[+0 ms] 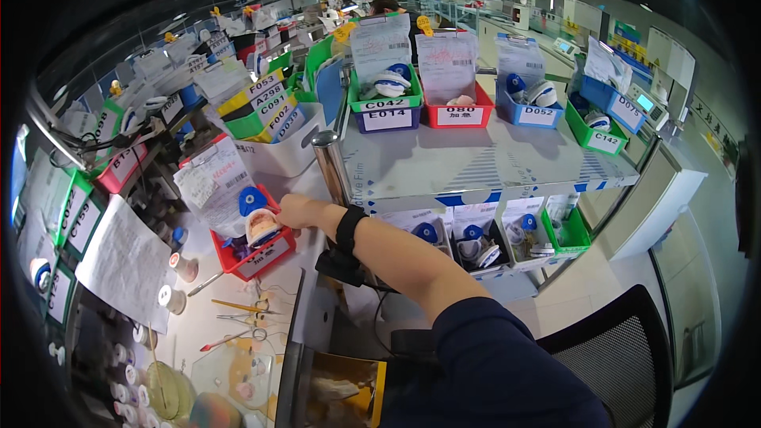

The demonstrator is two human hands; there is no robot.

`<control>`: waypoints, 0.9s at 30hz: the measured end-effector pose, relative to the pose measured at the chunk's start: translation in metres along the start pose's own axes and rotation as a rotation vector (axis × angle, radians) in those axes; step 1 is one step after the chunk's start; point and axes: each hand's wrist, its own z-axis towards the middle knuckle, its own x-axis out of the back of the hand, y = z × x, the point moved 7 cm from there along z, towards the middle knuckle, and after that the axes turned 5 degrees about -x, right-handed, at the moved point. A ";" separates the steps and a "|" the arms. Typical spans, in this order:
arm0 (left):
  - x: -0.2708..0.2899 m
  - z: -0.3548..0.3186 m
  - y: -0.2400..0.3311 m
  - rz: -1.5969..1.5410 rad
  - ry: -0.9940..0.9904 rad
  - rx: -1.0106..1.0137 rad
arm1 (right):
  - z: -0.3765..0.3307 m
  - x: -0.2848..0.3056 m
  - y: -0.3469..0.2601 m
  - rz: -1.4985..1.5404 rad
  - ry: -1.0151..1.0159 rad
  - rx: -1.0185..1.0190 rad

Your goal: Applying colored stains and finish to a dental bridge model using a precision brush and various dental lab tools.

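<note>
Red plastic bin (255, 257) meets right hand (297, 211).

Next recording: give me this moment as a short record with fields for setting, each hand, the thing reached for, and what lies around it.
setting: crowded workbench beside a metal shelf cart carrying coloured labelled bins
right hand: right hand, black wristband, arm stretched across to the red bin, fingers at its rim
left hand: not in view
bin contents: a round blue-and-white object, a pale cast-like piece, paper sheets standing at the back
nearby: tweezers and scissors on the bench, small jars at the left edge, black chair at lower right
</note>
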 end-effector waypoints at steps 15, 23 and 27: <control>0.079 -0.007 -0.061 -0.552 0.460 -0.010 | -0.058 0.054 -0.042 0.222 0.215 0.160; 0.082 0.002 -0.062 -0.447 0.736 -0.045 | -0.159 0.215 -0.048 0.163 0.294 0.185; 0.094 0.007 -0.072 -0.438 0.786 -0.059 | -0.217 0.321 -0.007 -0.412 0.596 0.142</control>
